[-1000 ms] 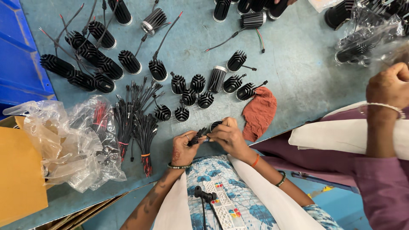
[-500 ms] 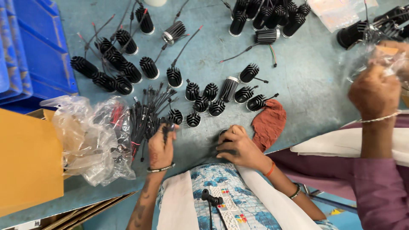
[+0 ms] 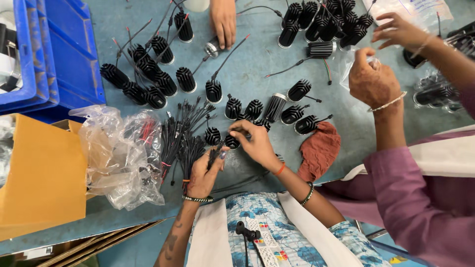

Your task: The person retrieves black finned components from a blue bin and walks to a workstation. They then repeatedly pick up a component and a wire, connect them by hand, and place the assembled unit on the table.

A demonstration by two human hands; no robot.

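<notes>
My left hand (image 3: 202, 173) is closed around a thin black cable connector (image 3: 214, 154), right beside the bundle of black cables (image 3: 179, 136) on the blue-green table (image 3: 252, 64). My right hand (image 3: 256, 143) reaches forward and pinches a small black finned heat sink (image 3: 232, 141) at the near end of a cluster of such heat sinks (image 3: 267, 109). A rust-red cloth (image 3: 320, 150) lies just right of my right forearm.
More finned heat sinks (image 3: 143, 81) with wires lie at the left and the far side (image 3: 326, 22). Crumpled clear plastic bags (image 3: 123, 155), an orange cardboard box (image 3: 39, 173) and a blue bin (image 3: 54, 54) stand left. A co-worker's hands (image 3: 376, 79) hold a plastic bag at right; another person's hand (image 3: 223, 21) reaches in at the top.
My left hand has lifted a connector from the cable bundle. My right hand has moved forward from the table edge onto a heat sink. The view has shifted, bringing the blue bin further in.
</notes>
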